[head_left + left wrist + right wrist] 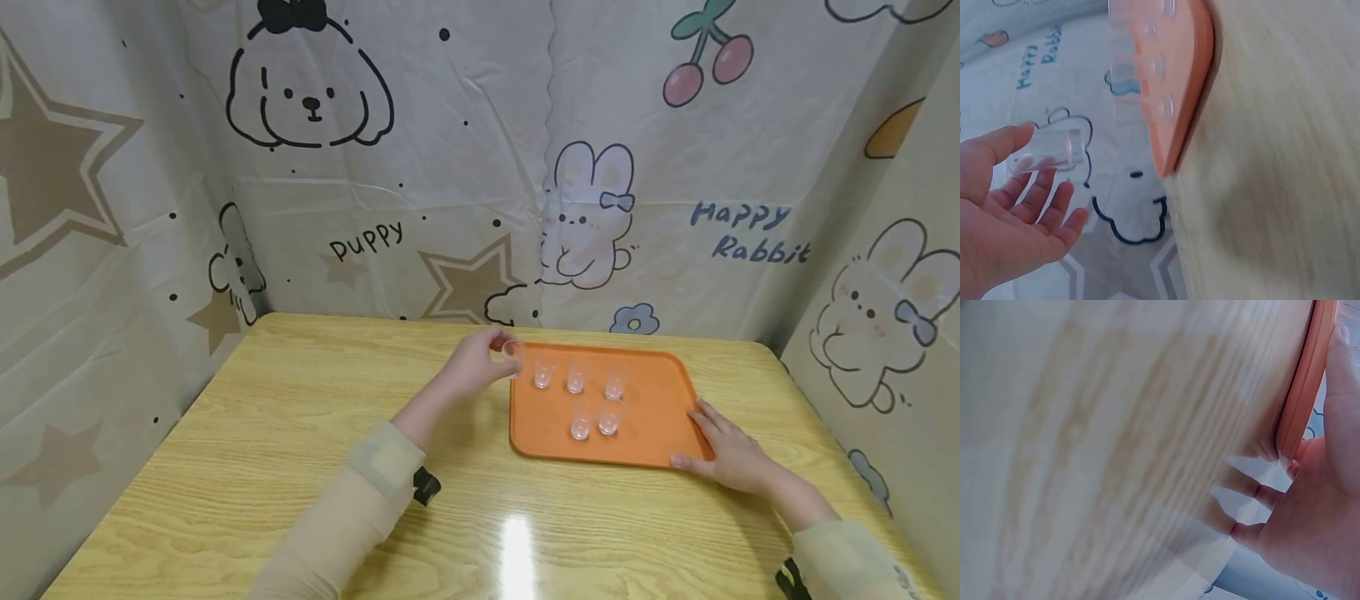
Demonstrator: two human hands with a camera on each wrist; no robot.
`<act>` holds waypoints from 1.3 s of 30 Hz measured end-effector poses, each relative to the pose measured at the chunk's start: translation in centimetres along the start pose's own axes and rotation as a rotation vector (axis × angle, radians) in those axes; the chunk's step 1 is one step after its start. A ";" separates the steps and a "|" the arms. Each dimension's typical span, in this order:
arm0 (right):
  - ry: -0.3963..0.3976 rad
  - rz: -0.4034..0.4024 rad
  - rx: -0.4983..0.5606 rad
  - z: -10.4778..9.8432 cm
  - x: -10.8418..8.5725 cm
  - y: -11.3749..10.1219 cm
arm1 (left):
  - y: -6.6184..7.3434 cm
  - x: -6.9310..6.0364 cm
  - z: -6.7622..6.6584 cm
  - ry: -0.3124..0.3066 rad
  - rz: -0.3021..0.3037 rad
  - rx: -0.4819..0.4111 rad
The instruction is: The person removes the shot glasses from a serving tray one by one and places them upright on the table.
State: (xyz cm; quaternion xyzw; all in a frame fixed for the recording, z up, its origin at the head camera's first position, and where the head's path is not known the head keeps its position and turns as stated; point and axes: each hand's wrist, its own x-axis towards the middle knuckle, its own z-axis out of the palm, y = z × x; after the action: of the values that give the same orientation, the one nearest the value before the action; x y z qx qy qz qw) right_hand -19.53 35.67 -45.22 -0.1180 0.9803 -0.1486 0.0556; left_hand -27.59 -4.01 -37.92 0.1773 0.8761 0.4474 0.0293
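Five of the six small clear cups in view stand on the orange tray [652, 421], and the sixth is held in the air, so most of the set is on the tray and one cup is not set down on it. Taking the tray as a clock with twelve at its far edge, a far row of three cups [576, 382] runs from about ten to twelve, and a near pair of cups [581, 428] stands between about six and eight, all upright. The left hand [476, 364] pinches the raised cup [1054, 147] between thumb and fingertips, roughly upright, by the tray's rim at ten o'clock; whether it is on its way in or out, one moment cannot tell. The right hand [731, 454] rests at the four o'clock corner, its thumb and fingers spread against the rim and holding no cup. The tray lies on the wood-grain table [300, 392], towards two o'clock from the table's middle. The raised cup is the only one that shows off the tray.
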 end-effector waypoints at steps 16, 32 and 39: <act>0.021 -0.030 -0.017 0.0 0.1 -0.2 | -4.2 3.0 -0.1 0.194 -0.108 -0.091; 0.011 -0.020 -0.005 -0.2 -0.1 0.1 | -7.2 4.5 0.5 0.166 -0.184 -0.107; 0.020 -0.026 -0.002 -0.1 0.1 0.1 | -7.9 4.4 0.5 0.182 -0.221 -0.134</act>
State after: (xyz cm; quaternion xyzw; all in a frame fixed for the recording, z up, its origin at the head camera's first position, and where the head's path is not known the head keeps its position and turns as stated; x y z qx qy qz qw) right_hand -19.63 35.73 -45.20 -0.1294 0.9793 -0.1493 0.0436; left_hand -33.86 -6.37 -44.06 0.0361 0.8576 0.5130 0.0107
